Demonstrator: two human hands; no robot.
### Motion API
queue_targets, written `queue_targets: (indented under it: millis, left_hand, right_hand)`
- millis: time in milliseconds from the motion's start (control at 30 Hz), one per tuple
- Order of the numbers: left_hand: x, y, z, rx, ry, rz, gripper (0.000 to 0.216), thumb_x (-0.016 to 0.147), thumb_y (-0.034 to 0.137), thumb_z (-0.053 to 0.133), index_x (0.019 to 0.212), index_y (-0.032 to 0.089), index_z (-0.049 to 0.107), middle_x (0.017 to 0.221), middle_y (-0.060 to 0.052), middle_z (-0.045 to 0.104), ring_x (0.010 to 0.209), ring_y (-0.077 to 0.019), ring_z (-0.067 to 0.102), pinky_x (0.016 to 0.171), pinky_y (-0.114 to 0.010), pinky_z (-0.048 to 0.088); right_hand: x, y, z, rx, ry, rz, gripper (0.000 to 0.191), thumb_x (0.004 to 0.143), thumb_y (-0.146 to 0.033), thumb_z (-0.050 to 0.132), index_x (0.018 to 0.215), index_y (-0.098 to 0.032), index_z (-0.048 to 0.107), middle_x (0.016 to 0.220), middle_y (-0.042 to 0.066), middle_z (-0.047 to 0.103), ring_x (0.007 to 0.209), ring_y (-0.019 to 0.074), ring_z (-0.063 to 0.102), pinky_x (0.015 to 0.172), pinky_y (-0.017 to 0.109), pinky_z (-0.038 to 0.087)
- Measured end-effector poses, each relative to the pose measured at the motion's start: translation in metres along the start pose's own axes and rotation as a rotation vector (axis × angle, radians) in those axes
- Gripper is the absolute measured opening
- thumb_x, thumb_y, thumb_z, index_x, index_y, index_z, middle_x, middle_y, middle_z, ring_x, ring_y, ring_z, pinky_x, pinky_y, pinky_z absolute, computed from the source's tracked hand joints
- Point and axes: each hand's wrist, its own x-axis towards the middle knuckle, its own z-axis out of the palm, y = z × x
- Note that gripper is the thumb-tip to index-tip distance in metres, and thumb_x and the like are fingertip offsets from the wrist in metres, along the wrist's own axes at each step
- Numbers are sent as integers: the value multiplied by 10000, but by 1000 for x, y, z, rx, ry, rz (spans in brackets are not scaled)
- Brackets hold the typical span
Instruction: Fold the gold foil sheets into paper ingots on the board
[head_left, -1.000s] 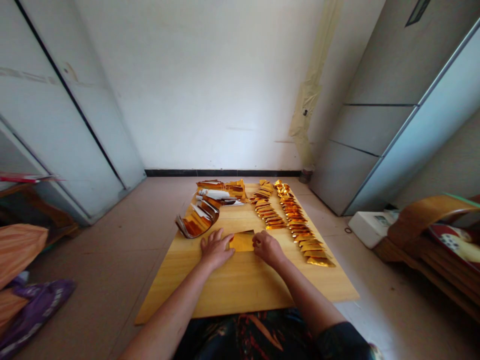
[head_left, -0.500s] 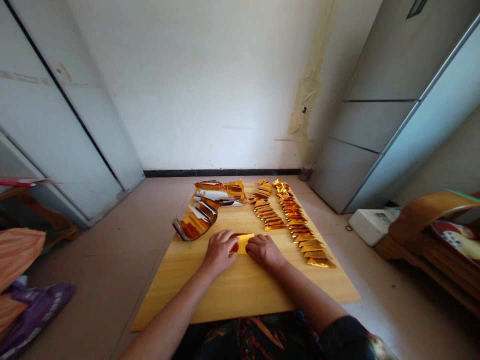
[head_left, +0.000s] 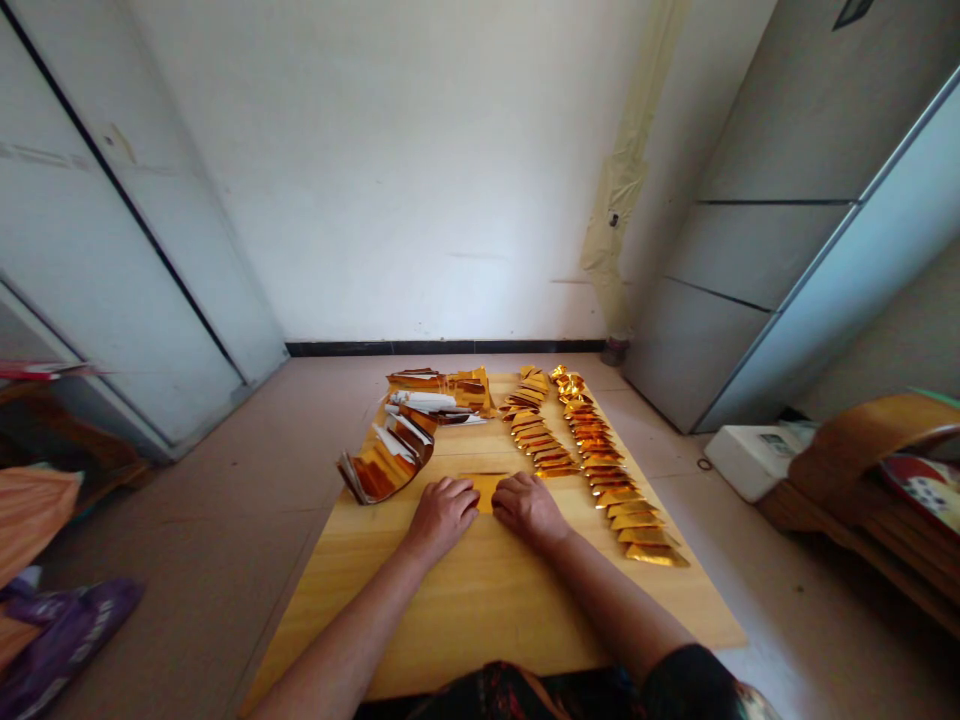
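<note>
A sheet of gold foil paper [head_left: 486, 492] lies on the wooden board in front of me, its middle showing between my hands. At its left end my left hand [head_left: 444, 512] has its fingers curled onto the paper. My right hand [head_left: 528, 508] is closed on the right end in the same way. Both thumbs are mostly hidden beneath the fingers. Beyond my right hand runs a row of folded gold paper pieces [head_left: 541, 440], and farther right a longer row of folded gold ingots [head_left: 600, 465].
Stacks of loose gold paper sheets [head_left: 386, 460] lie at the board's left, with more gold paper [head_left: 469, 390] behind them. The wooden board [head_left: 465, 620] ends near my lap. A white box [head_left: 750, 460] and wooden furniture stand right; a purple bag [head_left: 67, 635] lies left.
The gold paper between my hands now looks flatter and lower, its raised upper edge folded down. My hands stay at its two ends. The view has shifted slightly.
</note>
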Motion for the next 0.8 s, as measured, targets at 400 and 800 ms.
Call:
queue_targets:
  millis: [400,800]
  left_hand:
    - [5,-7,4,-69,45,0,208,780,283,641,985,270,664,1088,-25,629,973,-205,529,832,-360,397]
    - [3,-8,6,-84,60,-2,277,728,312,687,999,262,653,1095,-37,622,995,-218,527,830,-366,396]
  right_hand:
    - [-5,4,3,69,31,-42,128,880,-331,570,843,-233,642,880,7,632,871,162,486,738,289,292]
    - [-4,1,6,68,65,-13,133,873,-334,587,809,-236,649,878,4,631,865,158,477,736,295,282]
